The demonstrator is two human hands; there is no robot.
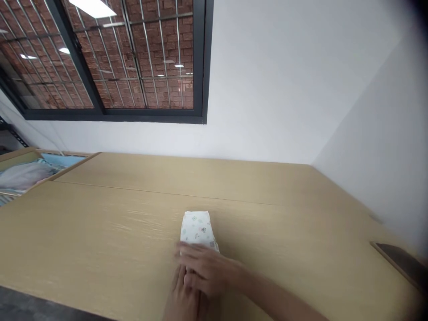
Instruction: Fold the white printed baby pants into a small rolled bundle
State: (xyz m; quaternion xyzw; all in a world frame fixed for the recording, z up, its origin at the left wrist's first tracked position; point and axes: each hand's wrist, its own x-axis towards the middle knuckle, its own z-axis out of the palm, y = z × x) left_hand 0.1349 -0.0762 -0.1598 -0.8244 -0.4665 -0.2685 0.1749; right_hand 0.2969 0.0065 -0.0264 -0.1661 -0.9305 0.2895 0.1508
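Note:
A folded white cloth (197,227) with a small pastel print lies as a narrow strip on the wooden table, its far end flat and visible. My right hand (210,267) lies across the near part of the cloth, fingers stretched out and slightly blurred. Close to the cloth's near end is my left hand (183,296), its fingers pointing forward and partly covered by my right hand. The left fingers that show look straight, lying flat. Both hands hide the near portion of the cloth.
The pale wooden table (110,223) has a seam running across it. At the far left an open box (76,165) holds blue and white fabrics. A dark recess (401,263) is at the right edge. Behind stand a white wall (261,89) and a barred window (200,67).

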